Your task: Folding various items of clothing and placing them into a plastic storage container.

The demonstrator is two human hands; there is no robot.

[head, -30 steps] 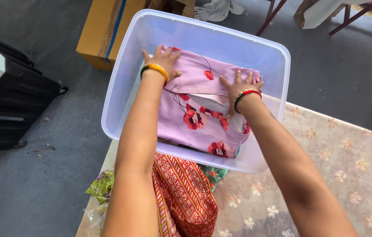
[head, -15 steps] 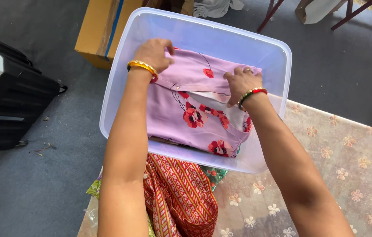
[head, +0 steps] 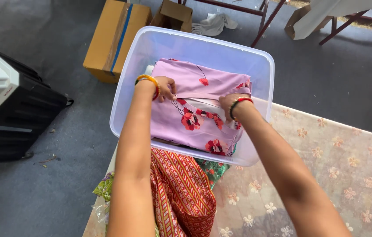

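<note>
A clear plastic bin (head: 256,57) sits on the table's far edge, overhanging the floor. Inside lies a folded lilac cloth with red flowers (head: 194,118). My left hand (head: 165,87), with a yellow bangle, pinches a fold of the cloth at the left side. At the right side my right hand (head: 227,102), with a red bangle, grips the same fold. Both hands are curled on the fabric inside the bin.
A red and orange patterned cloth (head: 181,193) and a green cloth (head: 212,169) lie under my arms, on a table with a pale flowered cover (head: 326,175). A black and white case (head: 5,105) and cardboard boxes (head: 115,39) stand on the grey floor.
Both hands drew back from the far edge of the lilac cloth toward its middle and closed on a fold. The far part of the cloth now lies flat.
</note>
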